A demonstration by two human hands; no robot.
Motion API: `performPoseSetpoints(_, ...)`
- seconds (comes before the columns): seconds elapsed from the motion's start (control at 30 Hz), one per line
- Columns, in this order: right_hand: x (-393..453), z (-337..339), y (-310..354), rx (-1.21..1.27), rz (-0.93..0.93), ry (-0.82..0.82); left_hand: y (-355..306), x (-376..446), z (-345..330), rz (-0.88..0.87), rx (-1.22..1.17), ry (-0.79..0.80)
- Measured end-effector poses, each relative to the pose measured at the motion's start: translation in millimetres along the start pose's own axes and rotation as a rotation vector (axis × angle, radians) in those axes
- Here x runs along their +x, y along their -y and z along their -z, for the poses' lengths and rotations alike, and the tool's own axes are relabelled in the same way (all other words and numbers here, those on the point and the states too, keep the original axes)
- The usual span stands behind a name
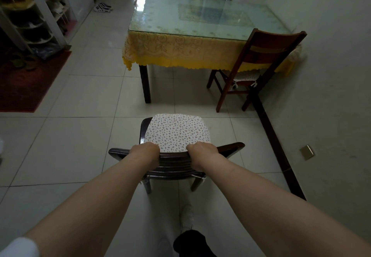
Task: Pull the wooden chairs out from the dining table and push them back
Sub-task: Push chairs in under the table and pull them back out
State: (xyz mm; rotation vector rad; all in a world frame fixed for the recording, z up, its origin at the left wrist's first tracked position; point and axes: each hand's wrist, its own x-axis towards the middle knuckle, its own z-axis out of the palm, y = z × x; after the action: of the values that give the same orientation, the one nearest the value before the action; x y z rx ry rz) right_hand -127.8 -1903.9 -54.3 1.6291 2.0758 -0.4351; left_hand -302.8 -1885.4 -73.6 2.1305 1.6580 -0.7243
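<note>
both hands grip the top rail of the near wooden chair (176, 157), seen from behind its back. left hand (145, 152) closed over the rail left of centre, fingers curled down over the far edge, tips hidden. right hand (202, 150) closed over the rail right of centre, same wrap, tips hidden. forearms run back toward the camera; a white sleeve edge (19, 246) shows at the left arm. a floral seat cushion (176, 129) lies on the chair's seat, just beyond the hands. this chair stands on the tile floor (70, 146) well apart from the dining table (200, 16), facing its near short end, open floor between. table has a glass top over a yellow lace tablecloth (180, 52). second wooden chair (259, 66) stands at the table's near right corner, seat partly under the cloth, close to the wall. left of the table, a red mat (30, 84) and a shoe rack (30, 16).
</note>
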Motion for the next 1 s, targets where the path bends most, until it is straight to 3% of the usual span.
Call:
performPoseSetpoints(0.37,-4,14,-15,0.018,-0.005,-0.048,-27,-6,27,-0.054,-0.016,-0.018)
performPoseSetpoints(0.67,-1,36,-51,0.011,0.091,-0.007,-61,-1,71,0.043,-0.05,0.068)
performPoseSetpoints(0.8,-3,44,-82,-0.002,0.155,-0.119,-89,6,94,0.101,-0.106,-0.027)
performPoseSetpoints(1.0,-5,50,-146,-0.054,0.098,-0.205,-150,19,115,0.102,-0.13,-0.178)
